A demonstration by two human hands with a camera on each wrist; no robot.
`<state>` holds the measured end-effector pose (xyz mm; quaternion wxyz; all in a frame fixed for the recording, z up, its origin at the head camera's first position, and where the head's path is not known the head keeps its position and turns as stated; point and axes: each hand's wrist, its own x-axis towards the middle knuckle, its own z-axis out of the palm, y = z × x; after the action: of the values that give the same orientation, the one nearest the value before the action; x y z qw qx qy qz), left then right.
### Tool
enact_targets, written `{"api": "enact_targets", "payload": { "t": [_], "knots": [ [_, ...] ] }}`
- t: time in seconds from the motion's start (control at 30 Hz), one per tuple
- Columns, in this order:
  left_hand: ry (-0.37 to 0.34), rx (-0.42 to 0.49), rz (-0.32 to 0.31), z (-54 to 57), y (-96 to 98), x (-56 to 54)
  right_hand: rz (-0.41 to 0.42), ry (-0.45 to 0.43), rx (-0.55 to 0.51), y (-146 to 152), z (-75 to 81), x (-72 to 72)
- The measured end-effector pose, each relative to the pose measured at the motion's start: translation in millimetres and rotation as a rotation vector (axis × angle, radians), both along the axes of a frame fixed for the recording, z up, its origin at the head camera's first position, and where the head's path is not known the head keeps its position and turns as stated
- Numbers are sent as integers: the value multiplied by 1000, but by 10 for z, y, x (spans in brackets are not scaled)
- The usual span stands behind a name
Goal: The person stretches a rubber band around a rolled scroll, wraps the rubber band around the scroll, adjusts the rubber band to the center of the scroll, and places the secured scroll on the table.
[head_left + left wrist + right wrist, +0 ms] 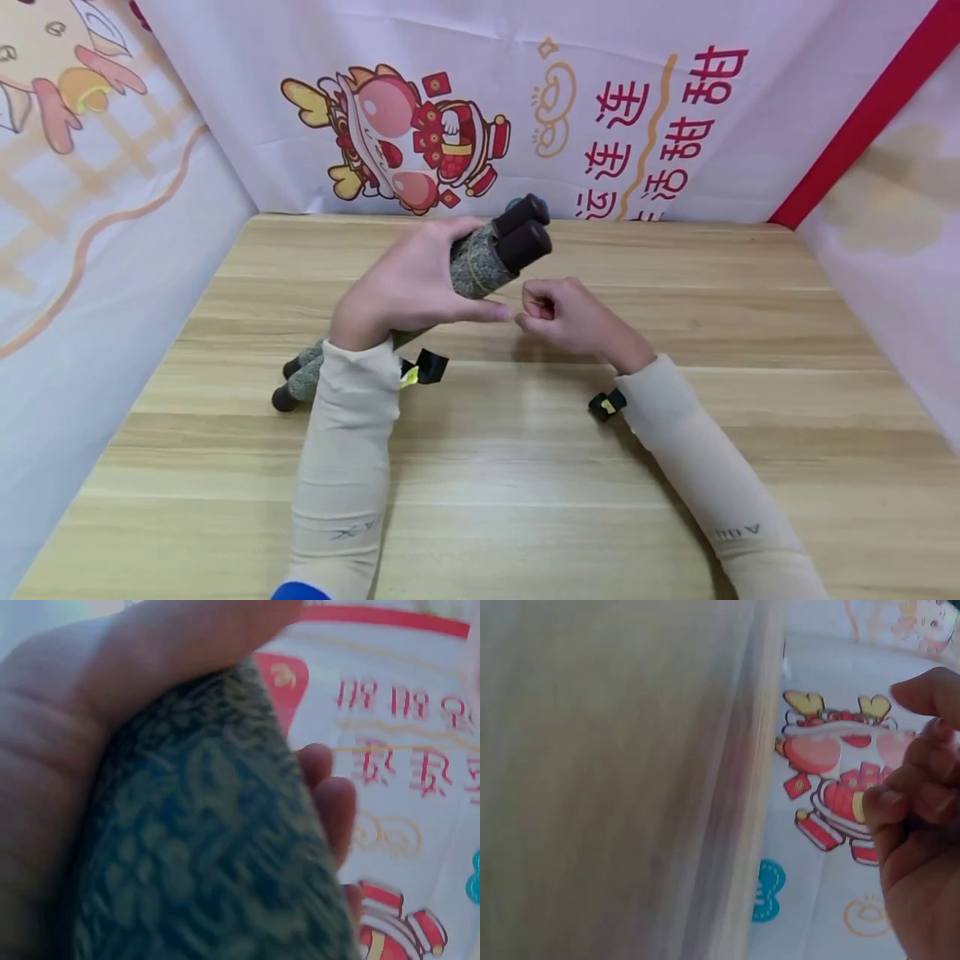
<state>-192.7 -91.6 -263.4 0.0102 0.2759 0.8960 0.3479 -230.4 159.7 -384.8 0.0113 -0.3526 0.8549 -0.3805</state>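
Bundle of mottled grey-green, dark-capped tubes (483,268): gripped by my left hand (412,279); thin yellow band (471,262) around; right hand (570,317) apparently pinching it; banding seemingly unfinished.

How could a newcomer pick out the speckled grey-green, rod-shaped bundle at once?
Start at the pale wood-grain table, then find the person's left hand, past a beige sleeve. It grips the speckled bundle, whose paired dark-brown ends and thin yellow band set it apart from the small black wrist cameras.

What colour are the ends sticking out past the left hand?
Dark brown, almost black; the ends show best in the head view.
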Motion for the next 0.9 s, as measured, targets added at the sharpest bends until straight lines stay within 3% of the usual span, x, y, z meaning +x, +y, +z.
{"api": "enact_targets", "payload": {
  "t": [0.1, 0.2, 0.3, 0.4, 0.53, 0.6, 0.7, 0.8, 0.9],
  "knots": [
    [55, 0, 54, 18, 115, 31, -15, 28, 46, -7, 73, 31],
    [86, -56, 191, -26, 175, -11, -38, 108, 215, -111, 223, 174],
    [69, -121, 338, -138, 184, -125, -79, 232, 412, -246, 423, 450],
    [8, -185, 404, -335, 205, -281, -59, 373, 488, -357, 602, 778],
    [-47, -218, 366, -648, 306, -438, 83, 532, 417, -487, 713, 1057],
    [-57, -210, 329, -769, 380, -471, 128, 584, 367, -515, 718, 1092],
    [-71, -194, 293, -915, 465, -494, 128, 605, 301, -486, 717, 1057],
    [-100, -190, 276, -997, 479, -509, 105, 562, 266, -399, 740, 977],
    [-94, -175, 265, -1004, 436, -533, 7, 425, 317, -285, 774, 879]
  ]
}}
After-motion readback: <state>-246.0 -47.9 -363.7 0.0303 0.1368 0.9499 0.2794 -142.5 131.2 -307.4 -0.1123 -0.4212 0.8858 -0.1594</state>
